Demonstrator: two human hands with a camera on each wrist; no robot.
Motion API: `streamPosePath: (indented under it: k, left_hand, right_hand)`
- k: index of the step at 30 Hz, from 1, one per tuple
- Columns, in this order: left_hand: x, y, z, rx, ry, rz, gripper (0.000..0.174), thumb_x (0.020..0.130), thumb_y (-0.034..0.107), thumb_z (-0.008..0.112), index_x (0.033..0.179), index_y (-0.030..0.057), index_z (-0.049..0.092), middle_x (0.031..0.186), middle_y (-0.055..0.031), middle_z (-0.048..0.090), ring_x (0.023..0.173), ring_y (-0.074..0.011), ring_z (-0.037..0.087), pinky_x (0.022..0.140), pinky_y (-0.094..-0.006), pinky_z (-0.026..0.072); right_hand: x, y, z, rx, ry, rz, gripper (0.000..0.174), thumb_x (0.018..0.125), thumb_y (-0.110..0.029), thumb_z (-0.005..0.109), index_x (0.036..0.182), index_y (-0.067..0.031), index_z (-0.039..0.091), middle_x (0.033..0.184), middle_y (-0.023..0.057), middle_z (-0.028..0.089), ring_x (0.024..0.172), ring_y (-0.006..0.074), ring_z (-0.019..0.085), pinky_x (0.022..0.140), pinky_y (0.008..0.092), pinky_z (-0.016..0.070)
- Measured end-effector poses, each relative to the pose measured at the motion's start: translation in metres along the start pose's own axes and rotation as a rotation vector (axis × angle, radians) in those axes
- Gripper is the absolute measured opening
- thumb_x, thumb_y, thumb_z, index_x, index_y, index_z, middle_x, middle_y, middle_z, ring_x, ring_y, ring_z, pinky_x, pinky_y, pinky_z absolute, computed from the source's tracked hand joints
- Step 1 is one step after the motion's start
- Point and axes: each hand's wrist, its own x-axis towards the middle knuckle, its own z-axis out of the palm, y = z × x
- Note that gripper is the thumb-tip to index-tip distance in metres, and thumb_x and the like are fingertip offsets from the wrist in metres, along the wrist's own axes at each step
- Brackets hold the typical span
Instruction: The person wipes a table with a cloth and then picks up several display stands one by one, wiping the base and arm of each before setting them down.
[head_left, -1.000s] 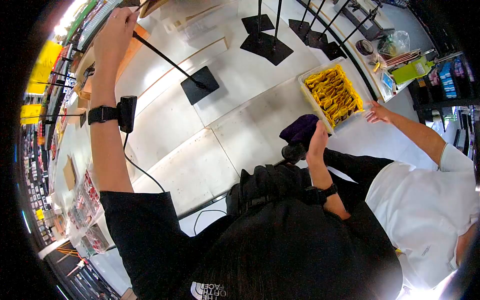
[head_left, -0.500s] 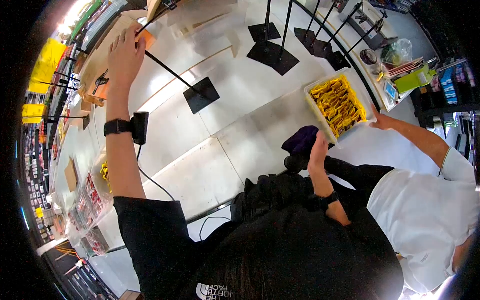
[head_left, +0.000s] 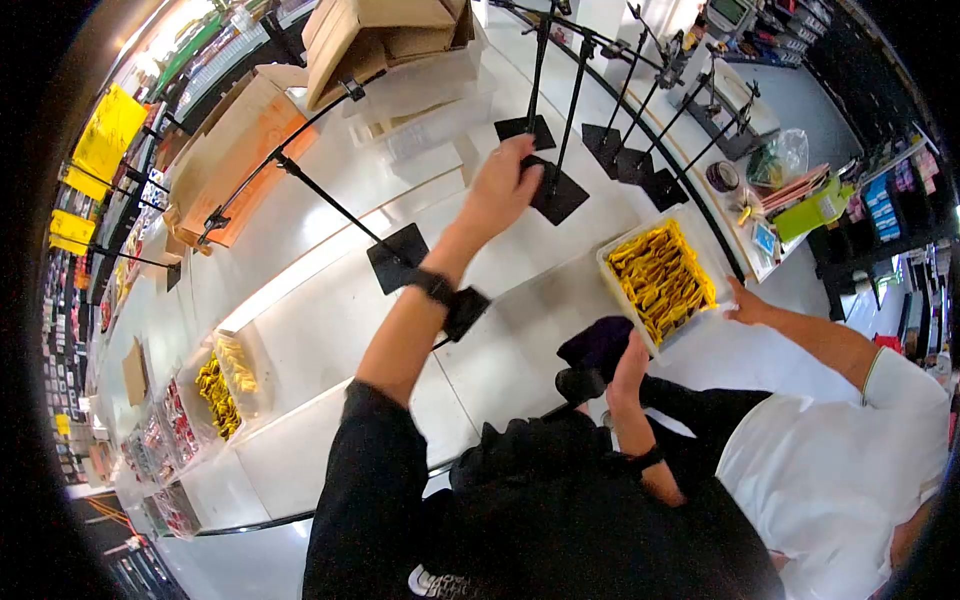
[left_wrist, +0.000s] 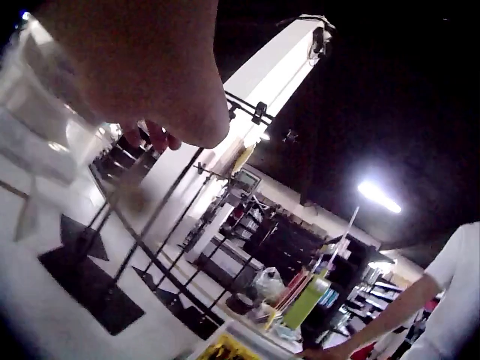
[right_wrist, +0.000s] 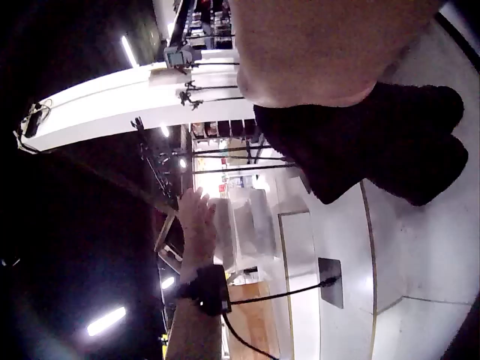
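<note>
My left hand (head_left: 500,190) reaches over the table beside two thin black poles; its fingers look extended. Whether it touches a pole (head_left: 567,110) cannot be told. In the left wrist view the hand (left_wrist: 154,90) hides most of its fingers. Below it stand flat black square bases (head_left: 560,195). My right hand (head_left: 627,375), fingers straight and together, lies against a dark purple cloth item (head_left: 595,345); in the right wrist view the hand (right_wrist: 315,52) covers part of that dark item (right_wrist: 375,142). A clear bin (head_left: 607,265) of yellow packets (head_left: 660,280) is just beyond it.
A person in white (head_left: 840,460) has a hand (head_left: 750,303) on the bin's right side. A black stand with a crossbar (head_left: 335,205), cardboard boxes (head_left: 235,150) and a clear bin (head_left: 420,110) are at the left and back. More packets (head_left: 218,395) lie at left.
My left hand has left the crossbar stand at the left and moved right to the poles at the back. My right hand stays by the purple item.
</note>
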Motion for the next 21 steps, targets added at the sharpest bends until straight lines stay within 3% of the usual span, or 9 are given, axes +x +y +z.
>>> streamPosePath:
  k: [3, 5, 6, 7, 8, 9, 10, 17, 21]
  left_hand:
    - [0.051, -0.018, 0.05, 0.008, 0.111, -0.13, 0.053, 0.081, 0.016, 0.059, 0.122, -0.0108, 0.038, 0.116, -0.0272, 0.05, 0.11, -0.0374, 0.048, 0.096, -0.0383, 0.0365]
    - [0.076, -0.027, 0.075, -0.004, 0.172, -0.133, 0.054, 0.083, 0.02, 0.055, 0.124, -0.0108, 0.037, 0.114, -0.0294, 0.051, 0.107, -0.0407, 0.05, 0.095, -0.039, 0.0378]
    - [0.086, -0.04, 0.095, -0.082, 0.198, -0.112, 0.048, 0.084, 0.02, 0.054, 0.119, -0.0101, 0.04, 0.109, -0.0292, 0.053, 0.102, -0.0415, 0.052, 0.091, -0.0406, 0.04]
    - [0.094, -0.054, 0.11, -0.161, 0.222, -0.087, 0.042, 0.085, 0.02, 0.052, 0.115, -0.0094, 0.043, 0.105, -0.0289, 0.055, 0.097, -0.0423, 0.054, 0.086, -0.0423, 0.0423]
    - [0.095, -0.039, 0.106, -0.214, 0.169, -0.21, 0.035, 0.087, 0.021, 0.05, 0.108, -0.0074, 0.044, 0.098, -0.0283, 0.056, 0.091, -0.0426, 0.055, 0.08, -0.0436, 0.0428]
    - [0.095, -0.021, 0.101, -0.269, 0.114, -0.33, 0.03, 0.088, 0.021, 0.048, 0.101, -0.0054, 0.046, 0.091, -0.0277, 0.058, 0.085, -0.043, 0.056, 0.074, -0.045, 0.0434]
    - [0.096, -0.018, 0.106, -0.188, 0.183, -0.344, 0.025, 0.092, 0.022, 0.042, 0.092, -0.0028, 0.044, 0.078, -0.0261, 0.056, 0.076, -0.0438, 0.054, 0.066, -0.0469, 0.0408]
    - [0.091, -0.016, 0.106, -0.285, 0.088, -0.295, 0.027, 0.096, 0.025, 0.036, 0.09, -0.0009, 0.04, 0.069, -0.0241, 0.052, 0.069, -0.0447, 0.05, 0.062, -0.0468, 0.0379]
    - [0.088, -0.002, 0.105, -0.308, 0.053, -0.316, 0.029, 0.095, 0.029, 0.039, 0.086, 0.0015, 0.041, 0.062, -0.0184, 0.048, 0.059, -0.0338, 0.049, 0.057, -0.0403, 0.0374]
  right_hand:
    - [-0.019, -0.031, -0.008, 0.182, -0.034, 0.204, 0.046, 0.093, -0.035, 0.043, 0.123, 0.0002, 0.048, 0.122, 0.0111, 0.05, 0.11, 0.0215, 0.049, 0.092, 0.0336, 0.039]
    - [0.007, -0.007, -0.023, 0.199, 0.073, 0.127, 0.045, 0.093, -0.033, 0.042, 0.125, -0.0013, 0.046, 0.124, 0.0109, 0.048, 0.112, 0.0221, 0.047, 0.094, 0.0327, 0.0381]
    - [0.041, 0.02, -0.042, 0.138, 0.039, -0.131, 0.045, 0.094, -0.031, 0.041, 0.128, -0.0021, 0.043, 0.128, 0.011, 0.046, 0.116, 0.0231, 0.044, 0.096, 0.0314, 0.0368]
    - [0.097, 0.0, -0.056, 0.134, 0.026, -0.134, 0.045, 0.094, -0.031, 0.041, 0.128, -0.0021, 0.043, 0.128, 0.011, 0.046, 0.116, 0.0231, 0.044, 0.096, 0.0314, 0.0368]
    - [0.166, -0.039, -0.082, -0.619, 0.103, -0.715, 0.062, 0.086, -0.027, 0.053, 0.135, -0.0013, 0.026, 0.131, 0.0164, 0.042, 0.119, 0.0275, 0.043, 0.098, 0.0322, 0.0358]
    - [0.236, -0.093, -0.131, -1.496, -0.34, -0.45, 0.082, 0.078, -0.031, 0.062, 0.138, -0.0015, 0.014, 0.131, 0.0222, 0.04, 0.119, 0.0317, 0.043, 0.098, 0.0338, 0.0364]
    - [0.305, -0.148, -0.179, -1.846, -0.821, -0.405, 0.104, 0.071, -0.036, 0.071, 0.141, -0.0018, 0.002, 0.13, 0.0279, 0.039, 0.12, 0.0359, 0.043, 0.098, 0.0355, 0.0369]
    - [0.291, -0.152, -0.171, -2.005, -0.749, -0.54, 0.103, 0.072, -0.04, 0.07, 0.14, -0.0016, 0.002, 0.124, 0.0271, 0.046, 0.113, 0.0386, 0.048, 0.093, 0.043, 0.0403]
    - [0.288, -0.155, -0.166, -2.073, -0.722, -0.585, 0.103, 0.072, -0.043, 0.069, 0.14, -0.0007, 0.004, 0.12, 0.0266, 0.05, 0.109, 0.0379, 0.051, 0.089, 0.0437, 0.0418]
